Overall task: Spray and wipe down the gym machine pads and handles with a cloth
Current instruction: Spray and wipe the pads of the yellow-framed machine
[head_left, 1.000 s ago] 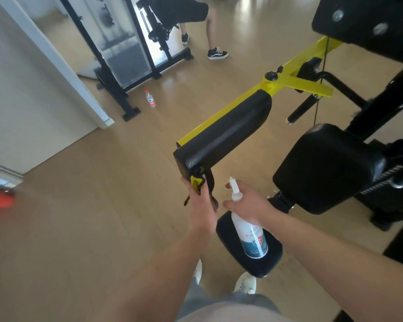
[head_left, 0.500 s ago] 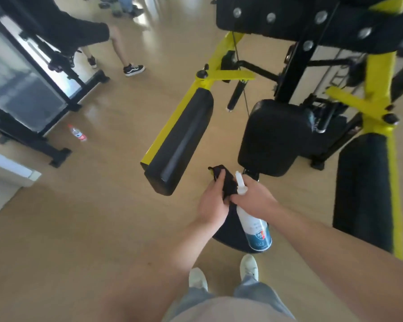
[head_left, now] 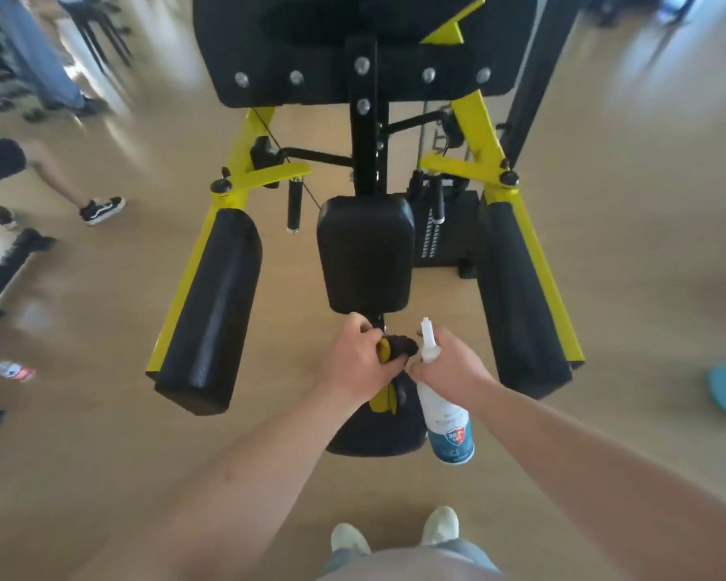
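1. View from the head, looking down at a black and yellow gym machine on a pale wooden floor. Much of the edge of the view is blurred.
2. The left hand is clenched around a bunched dark cloth with yellow patches. The cloth sits just below the central black pad, and part of it hangs down under the hand.
3. The right hand grasps the neck of a white spray bottle with a blue label. Its nozzle points up and its body hangs below the hand.
4. The two hands are close together, in front of a round black seat pad.
5. Long black arm pads flank the hands: one to the left and one to the right, each on a yellow bar.
6. A short black handle hangs behind the left arm pad.
7. The person's pale shoes show at the bottom.
8. A plastic bottle lies on the floor far left, and another person's dark sneaker is near it.
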Action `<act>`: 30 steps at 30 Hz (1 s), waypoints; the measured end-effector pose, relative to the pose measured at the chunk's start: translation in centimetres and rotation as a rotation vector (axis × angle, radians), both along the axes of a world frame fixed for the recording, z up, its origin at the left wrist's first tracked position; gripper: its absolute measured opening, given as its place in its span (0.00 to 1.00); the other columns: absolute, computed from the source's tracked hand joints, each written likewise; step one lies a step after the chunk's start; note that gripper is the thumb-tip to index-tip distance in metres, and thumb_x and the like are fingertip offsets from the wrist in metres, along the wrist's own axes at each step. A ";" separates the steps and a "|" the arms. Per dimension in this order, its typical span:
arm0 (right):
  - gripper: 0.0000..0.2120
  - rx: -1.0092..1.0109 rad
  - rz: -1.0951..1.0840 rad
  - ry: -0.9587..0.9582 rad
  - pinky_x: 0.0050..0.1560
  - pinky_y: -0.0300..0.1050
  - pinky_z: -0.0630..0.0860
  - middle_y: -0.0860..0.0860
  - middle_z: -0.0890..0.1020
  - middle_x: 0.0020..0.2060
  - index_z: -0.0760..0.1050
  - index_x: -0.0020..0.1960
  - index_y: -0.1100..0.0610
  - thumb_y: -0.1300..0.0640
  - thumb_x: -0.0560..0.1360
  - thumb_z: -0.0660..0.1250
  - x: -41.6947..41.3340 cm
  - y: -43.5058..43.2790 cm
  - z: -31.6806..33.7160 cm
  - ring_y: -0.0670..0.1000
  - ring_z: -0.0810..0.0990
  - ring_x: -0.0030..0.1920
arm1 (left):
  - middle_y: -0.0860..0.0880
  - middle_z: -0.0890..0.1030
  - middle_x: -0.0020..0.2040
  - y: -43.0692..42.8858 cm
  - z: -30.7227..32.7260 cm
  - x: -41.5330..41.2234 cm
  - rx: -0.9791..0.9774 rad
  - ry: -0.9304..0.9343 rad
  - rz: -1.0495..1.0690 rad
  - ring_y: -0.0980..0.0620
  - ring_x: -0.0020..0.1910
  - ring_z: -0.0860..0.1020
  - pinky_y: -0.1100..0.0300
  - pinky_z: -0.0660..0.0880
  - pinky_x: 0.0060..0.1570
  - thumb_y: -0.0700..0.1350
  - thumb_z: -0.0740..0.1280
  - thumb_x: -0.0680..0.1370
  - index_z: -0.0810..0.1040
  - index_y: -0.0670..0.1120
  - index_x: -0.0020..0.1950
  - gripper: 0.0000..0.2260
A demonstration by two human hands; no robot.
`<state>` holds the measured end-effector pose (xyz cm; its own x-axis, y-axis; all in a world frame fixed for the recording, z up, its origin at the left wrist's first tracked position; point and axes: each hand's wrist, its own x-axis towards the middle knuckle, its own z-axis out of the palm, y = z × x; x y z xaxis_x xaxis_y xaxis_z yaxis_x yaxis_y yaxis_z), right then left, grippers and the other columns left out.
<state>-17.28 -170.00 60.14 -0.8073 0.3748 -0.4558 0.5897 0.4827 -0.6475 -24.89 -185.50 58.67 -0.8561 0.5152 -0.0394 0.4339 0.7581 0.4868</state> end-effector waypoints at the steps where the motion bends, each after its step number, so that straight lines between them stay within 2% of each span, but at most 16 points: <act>1: 0.19 0.003 -0.016 0.010 0.36 0.43 0.76 0.48 0.80 0.46 0.68 0.60 0.48 0.52 0.75 0.73 0.2 0.7 0.4 0.48 0.80 0.43 | 0.52 0.73 0.55 0.9 0.5 -0.1 0.057 -0.069 0.015 0.53 0.51 0.76 0.60 0.73 0.48 0.61 0.71 0.75 0.82 0.48 0.54 0.18; 4: 0.18 0.007 -0.032 0.032 0.35 0.43 0.76 0.49 0.81 0.45 0.71 0.57 0.49 0.52 0.71 0.75 1.0 2.5 1.4 0.49 0.81 0.42 | 0.54 0.82 0.50 3.9 1.9 -0.2 0.231 -0.344 0.109 0.52 0.51 0.80 0.58 0.74 0.47 0.62 0.70 0.75 0.81 0.52 0.51 0.15; 6: 0.17 0.013 -0.032 0.047 0.34 0.41 0.75 0.48 0.82 0.44 0.72 0.55 0.48 0.52 0.71 0.74 1.5 3.4 2.0 0.48 0.81 0.41 | 0.54 0.83 0.49 5.7 2.7 0.1 0.355 -0.471 0.138 0.52 0.52 0.81 0.53 0.78 0.54 0.65 0.70 0.72 0.80 0.53 0.52 0.18; 7: 0.16 0.011 -0.035 0.059 0.34 0.41 0.76 0.47 0.82 0.44 0.72 0.55 0.48 0.52 0.71 0.74 1.6 3.9 2.2 0.47 0.82 0.41 | 0.53 0.83 0.50 6.6 3.0 0.3 0.422 -0.531 0.134 0.52 0.53 0.81 0.52 0.78 0.57 0.63 0.71 0.73 0.80 0.53 0.54 0.17; 10: 0.12 -0.018 -0.076 0.115 0.34 0.39 0.74 0.46 0.81 0.42 0.74 0.55 0.48 0.54 0.74 0.72 1.8 5.5 3.2 0.46 0.81 0.41 | 0.46 0.82 0.57 8.4 4.2 0.8 0.638 -0.799 0.057 0.46 0.59 0.81 0.52 0.78 0.59 0.44 0.72 0.79 0.76 0.47 0.62 0.13; 12: 0.12 -0.026 -0.122 0.147 0.35 0.40 0.74 0.46 0.82 0.43 0.74 0.55 0.48 0.53 0.74 0.72 1.8 6.3 3.7 0.46 0.80 0.41 | 0.42 0.80 0.61 9.0 4.7 0.8 0.720 -0.937 -0.057 0.45 0.62 0.79 0.52 0.77 0.62 0.37 0.67 0.77 0.74 0.47 0.68 0.19; 14: 0.11 -0.057 -0.177 0.173 0.40 0.44 0.78 0.47 0.83 0.44 0.75 0.55 0.48 0.53 0.74 0.73 1.6 6.8 3.7 0.48 0.82 0.43 | 0.44 0.79 0.63 9.5 4.8 0.6 0.715 -0.938 -0.118 0.46 0.64 0.78 0.50 0.76 0.66 0.37 0.66 0.75 0.74 0.50 0.70 0.23; 16: 0.11 -0.112 -0.226 0.196 0.44 0.47 0.82 0.47 0.83 0.44 0.75 0.54 0.45 0.54 0.74 0.73 1.6 7.0 3.7 0.49 0.83 0.44 | 0.48 0.81 0.62 10.2 4.7 0.1 0.687 -0.854 -0.125 0.50 0.63 0.79 0.50 0.76 0.66 0.39 0.66 0.80 0.74 0.53 0.71 0.20; 19: 0.13 -0.154 -0.278 0.212 0.39 0.43 0.80 0.45 0.84 0.44 0.74 0.52 0.43 0.52 0.72 0.75 1.1 6.9 3.7 0.47 0.84 0.43 | 0.52 0.82 0.62 11.2 4.2 -1.1 0.646 -0.805 -0.095 0.52 0.63 0.79 0.45 0.76 0.67 0.43 0.65 0.82 0.75 0.57 0.70 0.17; 22: 0.18 -0.114 -0.295 0.191 0.35 0.41 0.78 0.45 0.84 0.43 0.74 0.54 0.44 0.50 0.69 0.78 -0.2 7.2 4.1 0.46 0.84 0.41 | 0.50 0.82 0.62 12.5 3.7 -2.6 0.672 -0.843 -0.077 0.50 0.64 0.80 0.42 0.74 0.68 0.47 0.66 0.80 0.76 0.56 0.68 0.16; 24: 0.18 -0.072 -0.331 0.145 0.36 0.43 0.78 0.46 0.84 0.43 0.74 0.54 0.45 0.49 0.68 0.78 -1.1 7.5 4.2 0.47 0.84 0.42 | 0.48 0.81 0.64 13.3 3.7 -3.7 0.690 -0.951 -0.104 0.48 0.65 0.79 0.41 0.73 0.69 0.54 0.68 0.77 0.75 0.54 0.69 0.21; 26: 0.17 -0.056 -0.385 0.089 0.37 0.44 0.79 0.48 0.84 0.44 0.73 0.53 0.48 0.50 0.69 0.78 -1.9 7.5 4.5 0.49 0.84 0.42 | 0.46 0.79 0.67 13.8 3.5 -4.8 0.659 -1.013 -0.211 0.46 0.67 0.78 0.40 0.72 0.70 0.62 0.71 0.74 0.73 0.51 0.72 0.30; 28: 0.15 0.031 -0.351 0.032 0.39 0.46 0.82 0.48 0.84 0.44 0.74 0.53 0.50 0.48 0.72 0.76 -2.9 7.2 4.7 0.49 0.85 0.42 | 0.49 0.80 0.65 14.2 3.6 -6.0 0.550 -0.939 -0.316 0.49 0.66 0.78 0.45 0.74 0.68 0.65 0.75 0.68 0.72 0.54 0.71 0.35; 30: 0.14 0.111 -0.304 0.003 0.43 0.45 0.82 0.49 0.84 0.45 0.74 0.54 0.51 0.47 0.75 0.74 -4.2 6.8 4.6 0.50 0.85 0.44 | 0.52 0.81 0.61 14.5 3.8 -7.4 0.480 -0.837 -0.378 0.52 0.61 0.80 0.52 0.77 0.63 0.63 0.78 0.63 0.73 0.56 0.68 0.35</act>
<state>-21.52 -163.20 64.78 -0.6519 0.6465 -0.3963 0.7159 0.3523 -0.6028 -32.32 -170.98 62.42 -0.4286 0.8631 -0.2673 -0.0135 0.2897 0.9570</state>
